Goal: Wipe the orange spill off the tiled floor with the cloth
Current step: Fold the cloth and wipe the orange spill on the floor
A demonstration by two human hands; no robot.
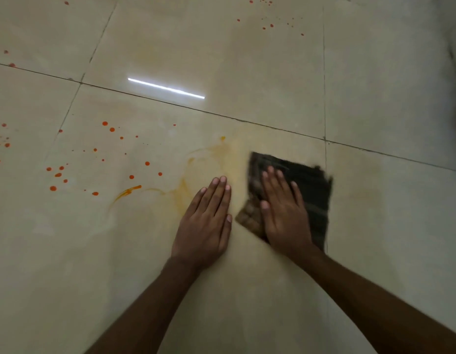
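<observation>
Dark cloth (308, 190): flat on the tiled floor (247, 72), under the right hand (285, 210), whose straight fingers press it. Left hand (206, 223): flat on bare tile just beside it, holding nothing. Orange spill (127, 191): smears and droplets lie to the cloth's left, beyond the left hand; likely next sweep leftward.

Dark cloth (306, 190) lies flat beside smeared orange spill (219, 150) on tiled floor (247, 72).

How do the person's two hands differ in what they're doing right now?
The right hand presses flat on the dark cloth; the left hand rests flat on the bare tiled floor. The right looks slightly blurred, the left sharp. Both have straight fingers, palms down.
</observation>
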